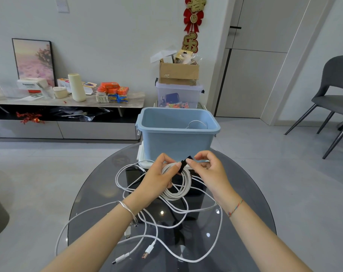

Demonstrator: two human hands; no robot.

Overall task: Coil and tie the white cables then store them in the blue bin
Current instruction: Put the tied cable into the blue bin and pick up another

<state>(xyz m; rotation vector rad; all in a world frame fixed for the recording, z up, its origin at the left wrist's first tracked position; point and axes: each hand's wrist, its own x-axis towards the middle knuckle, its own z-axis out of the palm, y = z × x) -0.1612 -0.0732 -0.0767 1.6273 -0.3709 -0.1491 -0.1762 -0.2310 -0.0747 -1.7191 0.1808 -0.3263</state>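
Note:
My left hand (157, 176) grips a coiled white cable (181, 190) just above the round glass table (100, 193). My right hand (207, 169) pinches a black tie strap (185, 161) that wraps over the top of the coil. Loose white cables (166, 222) lie tangled across the table under my arms, with USB plugs (147, 252) near the front edge. The blue bin (176, 142) stands right behind my hands, and a white cable loop (197, 124) lies inside it.
A white lid or tray (142, 154) sits under the bin. Behind stand a clear storage box (178, 95) topped by a cardboard box (178, 72), a cluttered low cabinet (64, 103) at left, and a grey chair (335, 95) at right.

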